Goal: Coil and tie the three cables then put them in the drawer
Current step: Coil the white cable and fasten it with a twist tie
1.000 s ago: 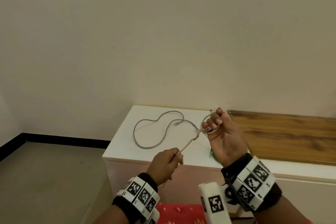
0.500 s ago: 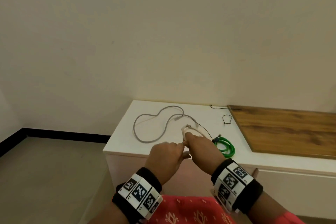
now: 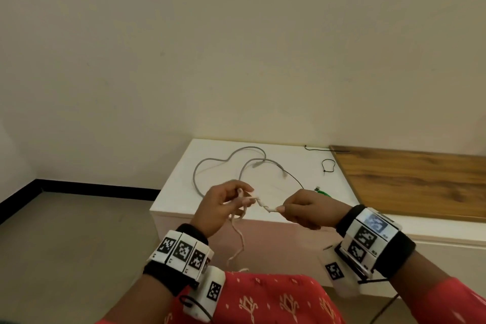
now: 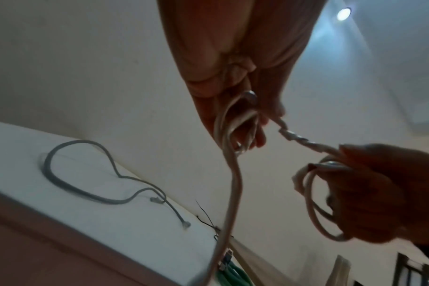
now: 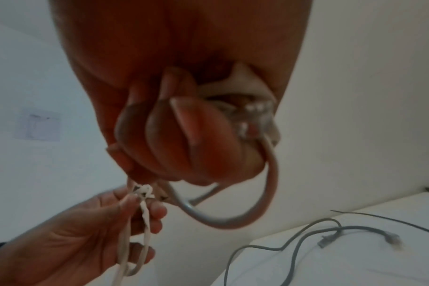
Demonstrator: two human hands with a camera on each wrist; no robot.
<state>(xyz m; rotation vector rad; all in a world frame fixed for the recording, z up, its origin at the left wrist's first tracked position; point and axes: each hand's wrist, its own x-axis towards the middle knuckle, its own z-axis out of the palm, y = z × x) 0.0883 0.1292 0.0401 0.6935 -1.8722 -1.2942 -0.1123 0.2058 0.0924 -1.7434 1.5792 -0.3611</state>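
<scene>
Both hands have lifted off the white cabinet top (image 3: 181, 192) to lower centre frame. The left hand (image 3: 223, 208) now pinches the white cable (image 3: 264, 205), the right hand (image 3: 305, 208) clamps its small coil (apparently unwinding). Grey cable (image 3: 210, 166) lies untouched above, so tying has barely begun.

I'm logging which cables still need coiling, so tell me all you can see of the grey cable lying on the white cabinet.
The grey cable lies loose and uncoiled on the white cabinet top, untied, in a heart-like loop with a second smaller bend. It looks like a round, rubbery network lead; both ends carry small clear plugs, lying near each other toward the cabinet's middle. A thin black tie runs beside one plug. Neither hand touches it.
</scene>
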